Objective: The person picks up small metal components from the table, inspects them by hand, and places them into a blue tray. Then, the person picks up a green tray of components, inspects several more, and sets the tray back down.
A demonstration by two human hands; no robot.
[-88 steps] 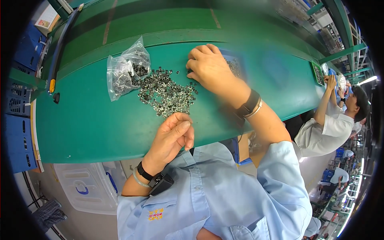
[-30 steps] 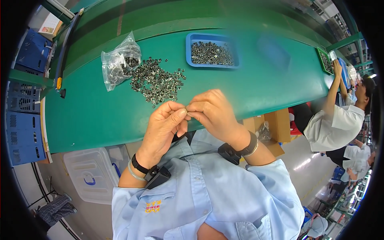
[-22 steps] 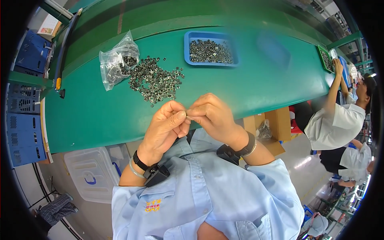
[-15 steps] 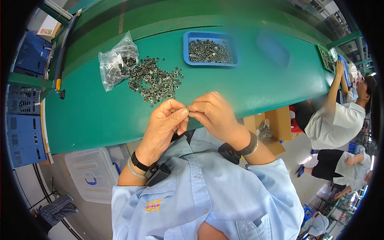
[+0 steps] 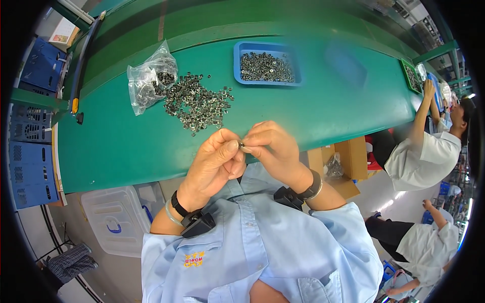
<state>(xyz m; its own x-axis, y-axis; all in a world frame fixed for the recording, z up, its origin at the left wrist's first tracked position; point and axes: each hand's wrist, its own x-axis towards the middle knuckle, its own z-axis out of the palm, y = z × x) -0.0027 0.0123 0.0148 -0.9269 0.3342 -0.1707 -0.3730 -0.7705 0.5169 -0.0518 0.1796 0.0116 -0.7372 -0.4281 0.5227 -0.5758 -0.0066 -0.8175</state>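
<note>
My left hand (image 5: 214, 160) and my right hand (image 5: 273, 151) meet above the near edge of the green table. Between their fingertips is a small dark metal part (image 5: 241, 145), pinched from both sides; its exact shape is too small to make out. Beyond my left hand spreads a loose heap of small shiny metal parts (image 5: 197, 103). A clear plastic bag (image 5: 143, 91) with more of these parts lies at the heap's left. Farther back, a blue tray (image 5: 236, 65) holds many small metal pieces (image 5: 268, 67).
Below the table stand a lidded clear plastic box (image 5: 113, 222) at left and an open cardboard box (image 5: 353, 157) at right. Blue crates (image 5: 33, 171) are stacked at the far left. A co-worker (image 5: 417, 156) sits along the table at right, near a green tray (image 5: 411, 76).
My hands have tilted and moved slightly down, and the small dark part now shows between the fingertips. In the background at right, a standing person has shifted and raised an arm.
</note>
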